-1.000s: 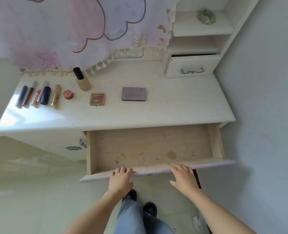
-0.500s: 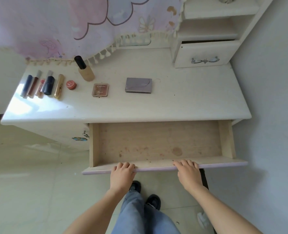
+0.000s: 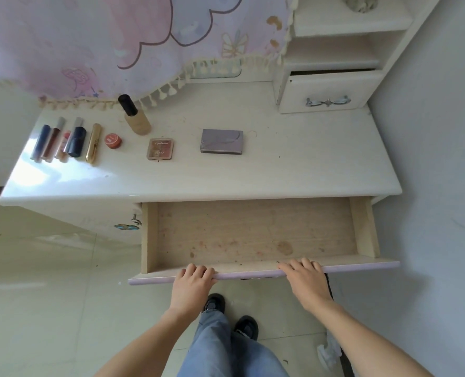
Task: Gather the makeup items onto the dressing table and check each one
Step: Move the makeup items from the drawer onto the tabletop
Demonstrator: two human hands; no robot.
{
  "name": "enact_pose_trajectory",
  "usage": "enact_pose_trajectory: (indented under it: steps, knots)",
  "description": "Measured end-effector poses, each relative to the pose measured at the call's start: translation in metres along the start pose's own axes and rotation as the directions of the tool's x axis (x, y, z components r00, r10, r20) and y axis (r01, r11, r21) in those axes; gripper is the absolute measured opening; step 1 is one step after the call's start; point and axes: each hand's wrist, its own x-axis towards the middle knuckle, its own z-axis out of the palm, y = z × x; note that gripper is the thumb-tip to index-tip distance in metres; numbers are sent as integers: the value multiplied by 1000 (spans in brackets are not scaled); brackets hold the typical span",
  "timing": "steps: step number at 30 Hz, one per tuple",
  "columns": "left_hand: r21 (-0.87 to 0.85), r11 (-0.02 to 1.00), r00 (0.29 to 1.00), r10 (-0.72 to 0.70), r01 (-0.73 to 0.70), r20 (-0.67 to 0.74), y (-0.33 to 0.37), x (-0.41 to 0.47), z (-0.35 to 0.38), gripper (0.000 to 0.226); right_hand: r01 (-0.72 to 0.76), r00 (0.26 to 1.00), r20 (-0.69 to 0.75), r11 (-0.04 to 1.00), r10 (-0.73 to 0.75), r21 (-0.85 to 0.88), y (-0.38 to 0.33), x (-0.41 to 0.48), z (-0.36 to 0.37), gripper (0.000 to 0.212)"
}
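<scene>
Drawer [image 3: 255, 235] pushed slightly further in since earlier; left hand [image 3: 191, 285] and right hand [image 3: 306, 281] curled over its front edge, seemingly empty inside; push evenly toward 12 o'clock.

On the counter [image 3: 225, 175], five slim tubes are laid side by side near the left end: a navy tube [image 3: 40, 142], a brown gloss [image 3: 52, 141], a small pink tube [image 3: 63, 145], a dark navy bottle [image 3: 76, 137] and a gold lipstick [image 3: 93, 142]. Just right of these a red round pot [image 3: 113, 140] is set. Behind it a beige foundation bottle [image 3: 136, 118] with a black cap stands tilted. Further right a square blush compact [image 3: 160, 149] and a closed grey palette [image 3: 222, 141] lie flat.
</scene>
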Motion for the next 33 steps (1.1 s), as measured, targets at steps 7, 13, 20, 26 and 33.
enact_pose_trajectory:
  steps: [7,13,20,26,33]
  knots:
    - [-96,994,985,-71,57,-159,-4,10,-24,40,65,993,-110,970,-40,235,22,1,-45,25]
    - [-134,985,986,-120,105,-112,-19,10,-18,50,-25,985,-154,949,77,313,15,0,-24,26]
    - [-161,976,954,-182,146,-238,-19,13,-12,46,-19,947,-298,949,118,315,20,4,-18,32]
    - [-285,908,934,-344,306,-94,-28,58,-30,68,-148,880,-344,877,328,458,12,37,-42,54]
    - [-215,840,868,-485,497,112,-36,118,-61,74,-316,857,-273,863,438,394,14,97,-83,88]
